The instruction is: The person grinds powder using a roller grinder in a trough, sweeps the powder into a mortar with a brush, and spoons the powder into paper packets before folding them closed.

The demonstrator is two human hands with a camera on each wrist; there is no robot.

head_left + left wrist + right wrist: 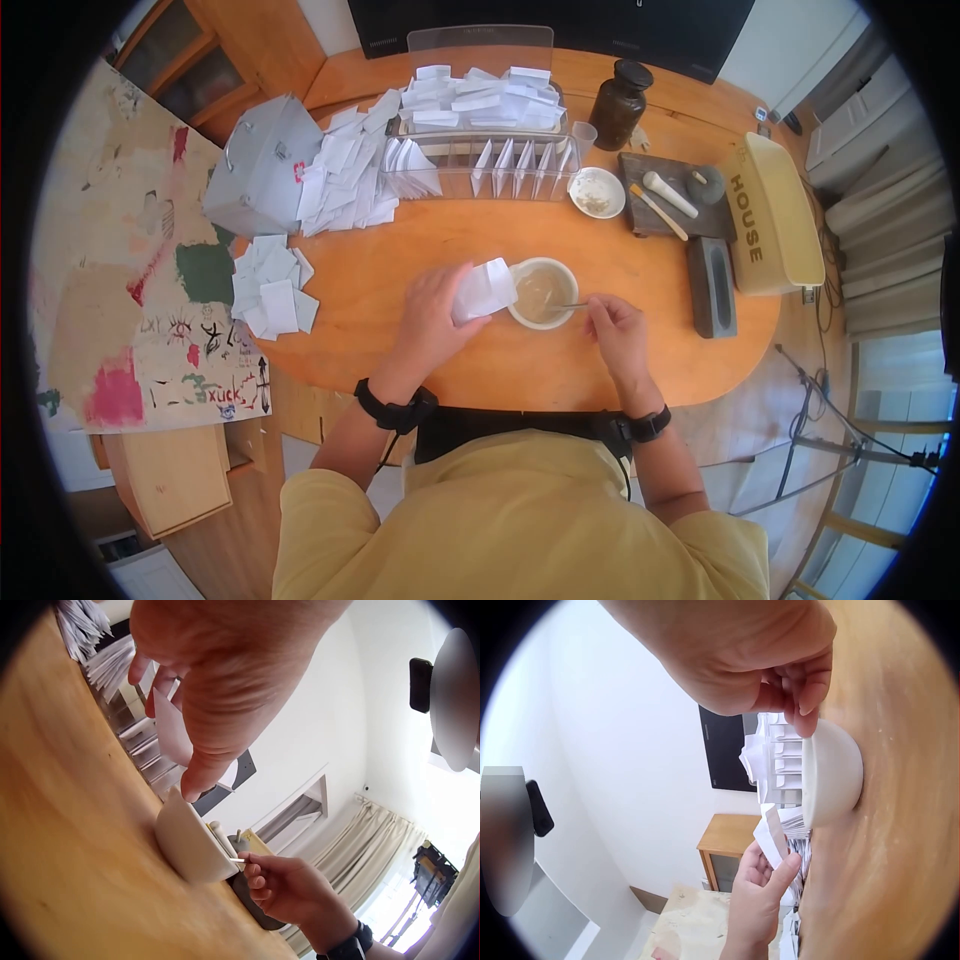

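A small white paper packet (487, 290) is gripped between the thumb and fingers of my left hand (430, 315), its upper end tilted over the left rim of a white bowl (838, 776). Greyish-brown powder (540, 288) lies in the bowl, which stands upright on the table. From the right, my right hand (622, 335) pinches the thin metal handle (573, 306) of a utensil that reaches into the bowl. Its far end is hidden in the powder. In the left wrist view the handle (238, 860) crosses the bowl's rim.
White packets (345, 175) are heaped left of a clear organizer (455, 183) filled with more. A loose pile (275, 288) lies near a metal case (262, 165). Rightward are a dark jar (620, 108), a white dish (598, 192), a pestle (670, 194), a stone trough (712, 290) and a yellow bin (775, 210).
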